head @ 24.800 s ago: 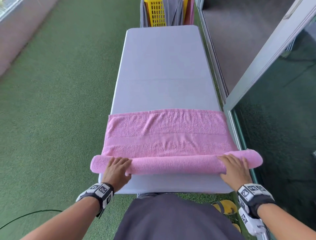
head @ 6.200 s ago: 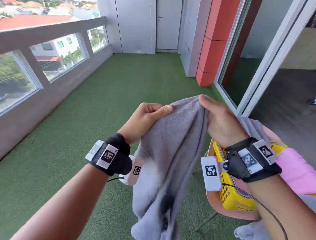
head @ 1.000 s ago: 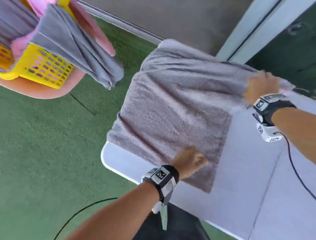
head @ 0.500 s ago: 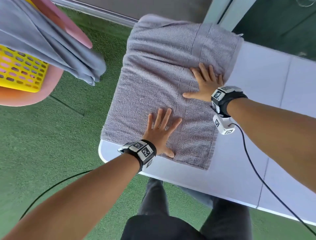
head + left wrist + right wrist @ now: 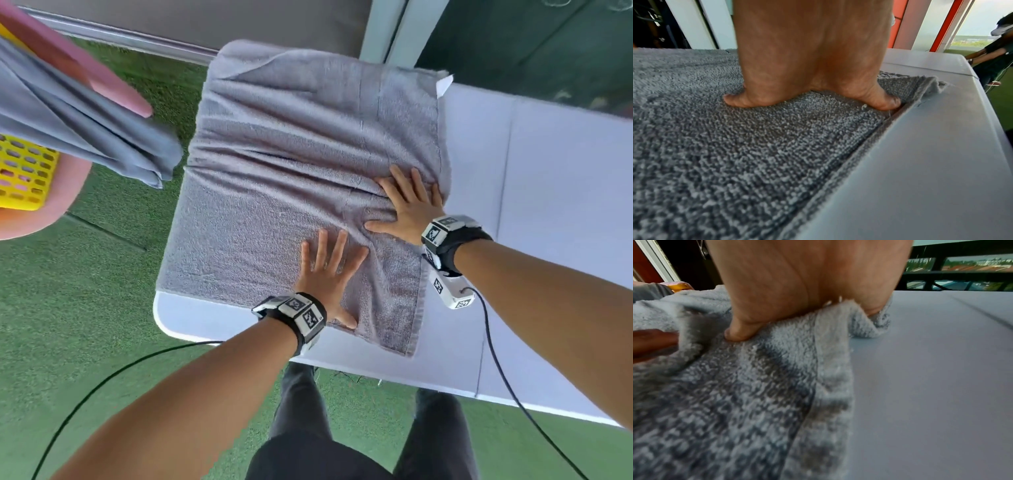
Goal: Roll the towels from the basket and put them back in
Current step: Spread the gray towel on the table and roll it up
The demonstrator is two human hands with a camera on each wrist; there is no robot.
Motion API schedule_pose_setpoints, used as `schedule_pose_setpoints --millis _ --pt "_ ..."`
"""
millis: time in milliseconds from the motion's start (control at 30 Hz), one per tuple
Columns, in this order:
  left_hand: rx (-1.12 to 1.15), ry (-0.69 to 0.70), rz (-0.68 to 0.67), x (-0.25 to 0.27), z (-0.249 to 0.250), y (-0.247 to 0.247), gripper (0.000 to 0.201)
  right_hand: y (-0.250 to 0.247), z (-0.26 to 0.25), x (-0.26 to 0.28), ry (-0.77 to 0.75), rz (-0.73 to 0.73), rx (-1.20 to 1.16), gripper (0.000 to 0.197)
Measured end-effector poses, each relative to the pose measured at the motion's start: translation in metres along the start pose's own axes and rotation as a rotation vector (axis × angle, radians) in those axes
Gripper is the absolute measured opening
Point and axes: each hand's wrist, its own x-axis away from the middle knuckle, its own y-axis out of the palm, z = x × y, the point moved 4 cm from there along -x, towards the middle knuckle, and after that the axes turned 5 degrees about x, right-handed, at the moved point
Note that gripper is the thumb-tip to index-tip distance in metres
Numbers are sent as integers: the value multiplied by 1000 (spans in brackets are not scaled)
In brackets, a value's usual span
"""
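Both hands lie flat with fingers spread and straight, so neither has a grip on anything: the left hand (image 5: 327,274) presses down near the near edge of the grey towel (image 5: 291,164), and the right hand (image 5: 409,205) presses just beside it, close to the towel's right edge. Under the right palm the cloth has bunched into ridges, and the right wrist view shows a hem fold standing up by the fingers (image 5: 737,331). In the left wrist view the towel's corner lifts slightly off the tabletop (image 5: 548,205).

That towel is spread on the left end of the tabletop, its far-left part reaching to or just over the edge. To the far left, well apart from it, the yellow basket (image 5: 24,171) sits on a pink seat (image 5: 41,212), with another grey towel (image 5: 85,120) draped over it.

By my judgement this is smoothing before the roll starts. If the ridges by the right hand are not flattened, they would be rolled in and leave a lumpy, lopsided bundle. Pushing hard toward the left could also drag the cloth over the tabletop's edge, since nothing pins it there.
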Motion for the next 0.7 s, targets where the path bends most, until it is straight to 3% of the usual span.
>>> schedule_pose_setpoints --millis 200,433,700 --pt "-1 24 -43 -36 111 10 145 20 117 42 19 -30 33 90" --pt "-10 -32 -47 -96 283 23 139 58 279 112 66 42 -49 82" --pt "-19 19 -76 -162 470 49 139 101 459 185 94 37 -101 93"
